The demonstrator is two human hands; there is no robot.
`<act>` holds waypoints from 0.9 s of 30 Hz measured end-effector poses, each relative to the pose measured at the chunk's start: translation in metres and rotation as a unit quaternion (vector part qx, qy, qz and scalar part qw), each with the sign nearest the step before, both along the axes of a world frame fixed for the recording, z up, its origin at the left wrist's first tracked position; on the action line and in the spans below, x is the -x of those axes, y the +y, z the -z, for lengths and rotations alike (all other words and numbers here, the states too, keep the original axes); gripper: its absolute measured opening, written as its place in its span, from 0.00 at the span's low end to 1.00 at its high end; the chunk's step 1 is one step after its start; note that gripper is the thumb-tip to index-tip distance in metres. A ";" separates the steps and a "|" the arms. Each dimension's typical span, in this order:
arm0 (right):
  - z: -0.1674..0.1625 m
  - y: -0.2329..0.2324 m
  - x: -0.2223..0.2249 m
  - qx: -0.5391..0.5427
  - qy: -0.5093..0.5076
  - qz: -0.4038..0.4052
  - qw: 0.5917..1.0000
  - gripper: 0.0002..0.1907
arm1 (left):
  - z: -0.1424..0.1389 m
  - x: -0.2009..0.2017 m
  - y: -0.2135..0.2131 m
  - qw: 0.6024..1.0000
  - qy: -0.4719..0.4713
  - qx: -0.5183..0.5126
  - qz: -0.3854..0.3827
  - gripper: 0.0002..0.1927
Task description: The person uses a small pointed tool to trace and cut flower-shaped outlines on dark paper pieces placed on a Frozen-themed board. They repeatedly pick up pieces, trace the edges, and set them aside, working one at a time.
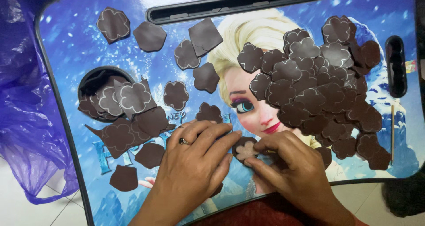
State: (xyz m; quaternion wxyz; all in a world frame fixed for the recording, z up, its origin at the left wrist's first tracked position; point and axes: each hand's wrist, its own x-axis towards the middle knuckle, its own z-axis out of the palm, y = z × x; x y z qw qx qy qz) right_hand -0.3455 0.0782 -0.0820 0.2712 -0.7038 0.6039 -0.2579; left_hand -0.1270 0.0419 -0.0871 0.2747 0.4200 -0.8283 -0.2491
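White floor tiles show at the lower left and lower right of the frame, under a small blue counter (79, 44) with a cartoon picture printed on its top and a dark rim.

Nearest, at the lower middle, both hands rest on the counter. The left hand (195, 164) wears a ring, and its fingers press on the edge of a dark brown flower-shaped piece (246, 150) with a pale flower on its face. The right hand (287, 164) has its grip pinched together on the same piece from the right side, and something thin seems to be between its fingers, but I cannot tell what. The piece lies flat on the counter, between the two hands.

Just left of the hands lie several loose brown cut pieces (150, 154). At the middle left, a round cup hole (104, 93) in the counter holds more brown pieces.

On the right half, a big heap of brown flower shapes (314, 89) covers the picture. A thin wooden stick (392, 126) lies at the right edge.

At the far top, a long dark slot (234, 5) runs along the counter. A purple plastic bag (22, 97) hangs at the left.
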 end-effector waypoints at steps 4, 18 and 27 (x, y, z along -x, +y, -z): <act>0.003 0.007 0.008 -0.030 -0.051 0.002 0.998 0.13 | -0.002 0.005 0.001 1.000 0.005 0.023 0.013 0.23; -0.011 0.013 0.027 -0.039 -0.041 0.154 0.986 0.10 | 0.008 0.024 0.005 0.999 -0.007 0.021 0.041 0.20; -0.014 0.008 0.022 -0.044 -0.030 0.159 0.986 0.09 | 0.009 0.023 0.008 1.000 -0.021 -0.005 0.000 0.31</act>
